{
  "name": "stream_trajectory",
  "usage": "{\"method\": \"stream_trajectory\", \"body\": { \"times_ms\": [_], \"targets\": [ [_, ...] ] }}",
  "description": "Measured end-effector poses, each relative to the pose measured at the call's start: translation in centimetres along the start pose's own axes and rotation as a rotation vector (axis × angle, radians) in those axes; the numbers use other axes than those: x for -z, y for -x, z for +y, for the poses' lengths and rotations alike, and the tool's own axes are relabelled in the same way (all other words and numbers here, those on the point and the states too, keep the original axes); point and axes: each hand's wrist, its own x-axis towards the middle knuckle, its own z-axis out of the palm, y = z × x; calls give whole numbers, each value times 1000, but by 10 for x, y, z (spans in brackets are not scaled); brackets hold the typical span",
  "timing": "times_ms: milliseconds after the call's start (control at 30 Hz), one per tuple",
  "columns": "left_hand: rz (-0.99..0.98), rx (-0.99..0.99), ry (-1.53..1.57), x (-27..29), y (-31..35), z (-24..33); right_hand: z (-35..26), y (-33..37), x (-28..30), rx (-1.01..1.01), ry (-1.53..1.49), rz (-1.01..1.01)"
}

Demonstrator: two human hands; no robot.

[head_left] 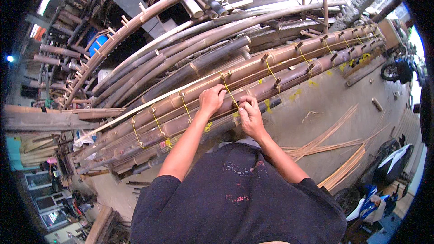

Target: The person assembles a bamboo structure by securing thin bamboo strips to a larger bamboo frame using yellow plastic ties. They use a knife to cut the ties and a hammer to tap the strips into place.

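Note:
Two long brown bamboo poles lie side by side in front of me, the far pole and the near pole. Short pegs stick out along both, and yellow string runs across from one to the other at several places. My left hand rests over the far pole, fingers curled in at the string below a peg. Over the near pole, my right hand pinches the lower end of that same string, thumb and forefinger together. The fingers partly hide the string's ends.
Bent bamboo poles are stacked beyond, under a curved pole with pegs. Split bamboo strips and yellow scraps lie on the floor at right, near a motorcycle. A wooden beam stands at left.

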Motion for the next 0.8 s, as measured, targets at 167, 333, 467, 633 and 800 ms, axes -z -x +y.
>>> {"method": "stream_trajectory", "body": {
  "times_ms": [167, 333, 467, 633, 800],
  "targets": [
    [39, -6, 15, 1, -1, 2, -49, -68, 8, 88, -238, -126],
    [19, 5, 1, 5, -3, 13, -43, -124, 1, -53, -259, -339],
    [-9, -71, 18, -1, -6, -6, -55, -138, 0, -68, -350, -412],
    [-103, -46, -107, -2, -11, -8, -53, -153, -13, -39, -401, -323],
    [-126, -45, -223, 2, -12, -7, -91, -147, 6, 93, -124, -290]
  ]
}}
